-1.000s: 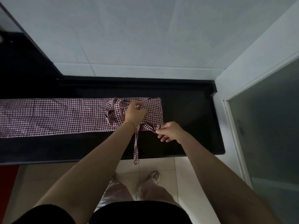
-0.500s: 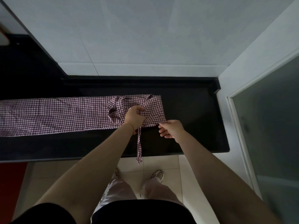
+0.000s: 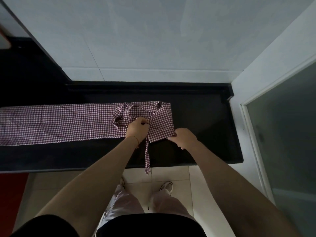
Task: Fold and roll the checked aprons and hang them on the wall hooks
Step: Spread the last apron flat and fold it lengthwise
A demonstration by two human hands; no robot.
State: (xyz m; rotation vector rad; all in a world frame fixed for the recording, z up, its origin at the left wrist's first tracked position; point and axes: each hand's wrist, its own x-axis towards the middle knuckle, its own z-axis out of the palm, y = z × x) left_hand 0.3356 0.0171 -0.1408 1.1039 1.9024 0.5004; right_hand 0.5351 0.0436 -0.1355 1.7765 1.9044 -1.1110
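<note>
- Since half a second back, the right end of the apron (image 3: 51, 124) has been lifted and folded a bit further over by the right hand (image 3: 183, 138), and the left hand (image 3: 136, 129) has been kept bunched up in the same spot on the straps.
- Apron's laid out as a long folded strip along the black counter (image 3: 205, 117), running off the left edge of the view, with its right end stopping well short of the counter's right end.
- Left hand is curled in on the tangle of straps (image 3: 130, 112) near the apron's right end, fingers gripping fabric; exactly which strap is held can't be made out.
- Right hand is pinching the near right corner of the apron, thumb and fingertips closed on the cloth, corner raised slightly off the counter.
- One tie (image 3: 147, 154) is left dangling from between the two hands, across the counter's front edge, its knotted tip hanging just past the edge over the floor tiles (image 3: 171, 175).
- A thin orange bracelet (image 3: 133, 137) is worn on the left wrist.
- Pale trousers (image 3: 126, 202) and a light shoe (image 3: 166, 186) are seen below, right up near the counter.
- Pale grey wall (image 3: 153, 40) is behind the counter, a frosted glass door (image 3: 282, 134) on the right, something red (image 3: 12, 190) low on the left.
</note>
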